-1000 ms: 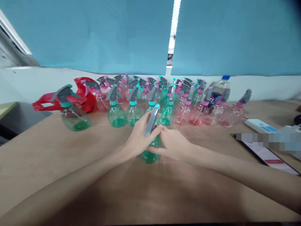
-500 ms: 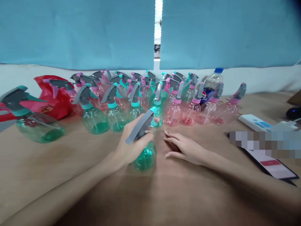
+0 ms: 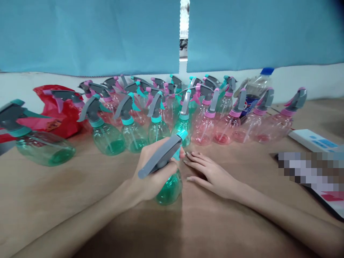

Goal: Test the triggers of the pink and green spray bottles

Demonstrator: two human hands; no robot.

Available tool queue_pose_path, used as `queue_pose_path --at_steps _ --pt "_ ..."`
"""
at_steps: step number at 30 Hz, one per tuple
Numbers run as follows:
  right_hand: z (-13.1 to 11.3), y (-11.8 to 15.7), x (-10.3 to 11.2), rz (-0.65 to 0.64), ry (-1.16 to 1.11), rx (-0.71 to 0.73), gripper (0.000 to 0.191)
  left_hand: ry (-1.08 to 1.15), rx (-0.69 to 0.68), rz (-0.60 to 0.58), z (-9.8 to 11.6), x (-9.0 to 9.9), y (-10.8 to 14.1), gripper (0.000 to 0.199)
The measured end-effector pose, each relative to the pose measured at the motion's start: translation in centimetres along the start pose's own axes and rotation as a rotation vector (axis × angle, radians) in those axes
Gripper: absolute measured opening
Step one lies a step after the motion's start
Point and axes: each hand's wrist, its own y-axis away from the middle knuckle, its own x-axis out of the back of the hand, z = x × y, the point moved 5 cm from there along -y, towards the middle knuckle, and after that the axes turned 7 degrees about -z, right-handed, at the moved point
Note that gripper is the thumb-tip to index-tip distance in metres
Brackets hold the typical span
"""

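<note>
My left hand (image 3: 153,179) is wrapped round the neck of a green spray bottle (image 3: 170,190) with a grey and turquoise trigger head. The bottle stands near the middle of the table, its nozzle pointing away to the right. My right hand (image 3: 215,175) rests on the tabletop just right of it, fingers stretched out and apart, holding nothing. Beyond my hands is a front row of upright spray bottles: green ones such as this green bottle (image 3: 134,139) on the left, pink ones such as this pink bottle (image 3: 204,130) on the right.
More spray bottles crowd behind the front row. A red plastic bag (image 3: 71,122) lies at the left, behind a green spray bottle (image 3: 45,147). A Pepsi bottle (image 3: 259,87) stands at the back right. A white power strip (image 3: 313,140) and a partly blurred phone-like device (image 3: 335,206) lie at the right.
The view has shifted slightly, so the right-hand things appear farther right. My left hand keeps its grip on the spray bottle; my right hand lies a little closer to it.
</note>
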Motion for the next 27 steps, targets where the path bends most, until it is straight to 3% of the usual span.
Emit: queue_pose_path --at_steps 8,19,27 --pt "0.13 0.02 -0.02 0.001 -0.014 -0.01 0.049 0.102 0.051 -0.026 -0.11 -0.56 -0.16 0.033" --pt "0.1 0.01 0.05 -0.007 -0.011 -0.008 0.049 0.013 0.014 0.08 -0.68 -0.49 0.01 0.012" --pt "0.1 0.05 0.11 -0.006 -0.015 -0.009 0.048 0.042 0.01 0.076 -0.59 -0.47 -0.1 0.014"
